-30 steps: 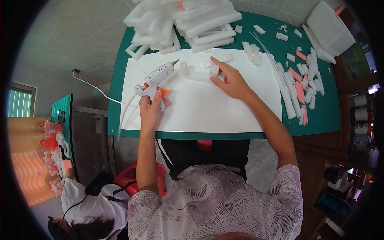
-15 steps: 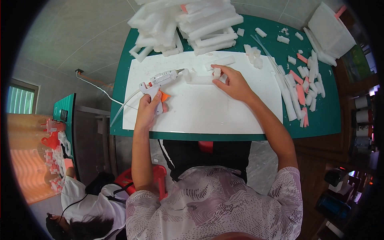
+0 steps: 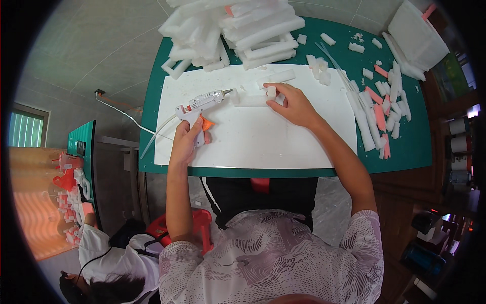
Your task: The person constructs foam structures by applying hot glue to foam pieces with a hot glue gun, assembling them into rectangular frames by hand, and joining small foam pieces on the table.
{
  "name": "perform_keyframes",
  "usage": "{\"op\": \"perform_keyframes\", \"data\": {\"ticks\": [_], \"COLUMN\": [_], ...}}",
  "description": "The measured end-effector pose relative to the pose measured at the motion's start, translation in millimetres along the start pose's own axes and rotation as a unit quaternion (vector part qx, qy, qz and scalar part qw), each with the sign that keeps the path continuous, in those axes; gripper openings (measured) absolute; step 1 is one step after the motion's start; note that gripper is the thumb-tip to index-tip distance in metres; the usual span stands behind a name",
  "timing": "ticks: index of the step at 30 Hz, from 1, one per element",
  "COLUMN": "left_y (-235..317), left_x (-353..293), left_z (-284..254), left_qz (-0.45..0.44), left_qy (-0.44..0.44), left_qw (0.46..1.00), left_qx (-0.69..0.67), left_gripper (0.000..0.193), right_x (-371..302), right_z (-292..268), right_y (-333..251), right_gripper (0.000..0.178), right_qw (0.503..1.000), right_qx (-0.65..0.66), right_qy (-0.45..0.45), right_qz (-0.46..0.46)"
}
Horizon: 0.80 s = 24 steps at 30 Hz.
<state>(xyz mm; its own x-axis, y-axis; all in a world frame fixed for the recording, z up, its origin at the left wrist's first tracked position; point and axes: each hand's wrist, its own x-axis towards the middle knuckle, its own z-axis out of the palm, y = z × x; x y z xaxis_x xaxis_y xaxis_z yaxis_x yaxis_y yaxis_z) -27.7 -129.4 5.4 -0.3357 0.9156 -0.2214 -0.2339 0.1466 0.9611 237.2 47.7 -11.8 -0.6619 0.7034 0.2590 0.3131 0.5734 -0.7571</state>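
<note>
My left hand is closed around the handle of a white hot glue gun with an orange trigger. The gun's metal nozzle points right, close to the left end of a white foam strip lying on the white board. Between the thumb and fingers of my right hand is a small white foam block, at the strip's right end. Whether block and strip touch is hard to make out. Another loose foam bar lies just beyond.
A tall pile of white foam frames stands at the table's far side. White and pink foam offcuts lie on the green mat at right, beside clear glue sticks. A power cord runs left. Another person sits at lower left.
</note>
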Motion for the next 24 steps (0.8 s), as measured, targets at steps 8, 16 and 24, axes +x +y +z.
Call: {"op": "perform_keyframes", "data": {"ticks": [8,16,24], "left_y": [0.4,0.2,-0.9], "left_x": [-0.3,-0.8,-0.5], "left_z": [2.2,2.4,2.3], "left_qz": [-0.001,-0.004,-0.012], "left_qy": [-0.004,0.001,0.008], "left_qw": [1.0,0.999,0.998], "left_qx": [0.027,0.048,0.059], "left_gripper": [0.024,0.026,0.024], "right_x": [-0.4,-0.1,-0.4], "right_z": [0.2,0.1,0.3], "right_y": [1.5,1.4,1.8], "right_gripper": [0.043,0.042,0.042], "right_qw": [1.0,1.0,1.0], "right_qx": [-0.002,-0.006,-0.007], "right_qy": [0.002,-0.002,0.002], "right_qz": [-0.007,0.0,-0.002]}}
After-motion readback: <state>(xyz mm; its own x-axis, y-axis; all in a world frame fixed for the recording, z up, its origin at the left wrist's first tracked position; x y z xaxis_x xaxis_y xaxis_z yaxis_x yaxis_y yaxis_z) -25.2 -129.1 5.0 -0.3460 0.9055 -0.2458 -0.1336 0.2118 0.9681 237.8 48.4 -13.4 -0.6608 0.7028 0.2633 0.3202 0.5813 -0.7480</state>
